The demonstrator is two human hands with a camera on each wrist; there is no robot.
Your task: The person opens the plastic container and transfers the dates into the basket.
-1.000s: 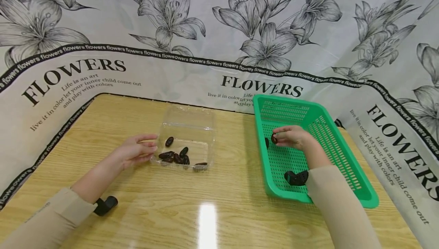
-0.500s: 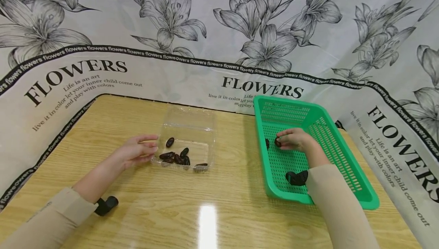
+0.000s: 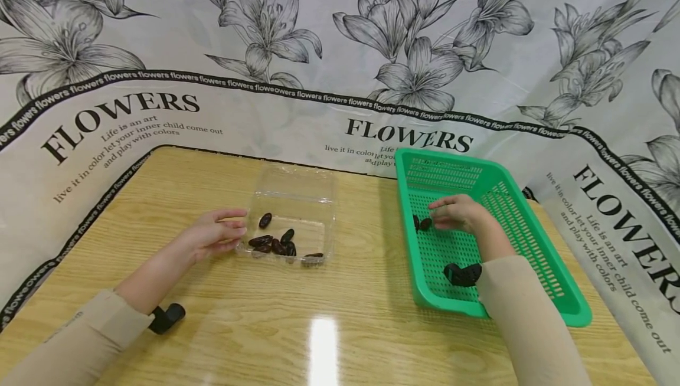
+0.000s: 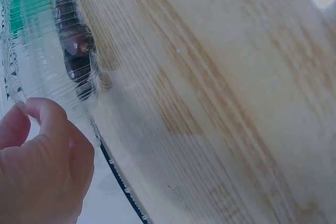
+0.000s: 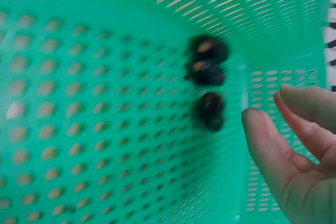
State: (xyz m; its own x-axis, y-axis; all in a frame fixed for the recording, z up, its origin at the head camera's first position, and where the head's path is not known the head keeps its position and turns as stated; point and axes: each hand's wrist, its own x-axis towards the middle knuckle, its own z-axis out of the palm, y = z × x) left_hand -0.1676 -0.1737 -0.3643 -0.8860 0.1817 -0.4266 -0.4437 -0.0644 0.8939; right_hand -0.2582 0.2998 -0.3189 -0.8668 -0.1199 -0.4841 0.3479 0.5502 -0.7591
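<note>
With thumb and forefinger, my left hand pinches the rim of a clear plastic clamshell container, its lid folded back. Several dark brown wrinkled dates lie inside, mostly toward the front; one date lies apart at the left. Inside the green basket, my right hand holds nothing, thumb and fingers spread apart. Just left of its fingertips, a date rests on the basket floor near the left wall. The right wrist view shows three dates in a row, the nearest date slightly apart.
A wood-grain table carries container and basket, with the container left of the basket. Behind them rises a white flower-printed cloth. Black wrist-worn devices show by both cuffs, the left device over the table and the right device over the basket.
My right hand has let go of the date it pinched, and the date now rests on the basket floor. The left hand stays at the container.
</note>
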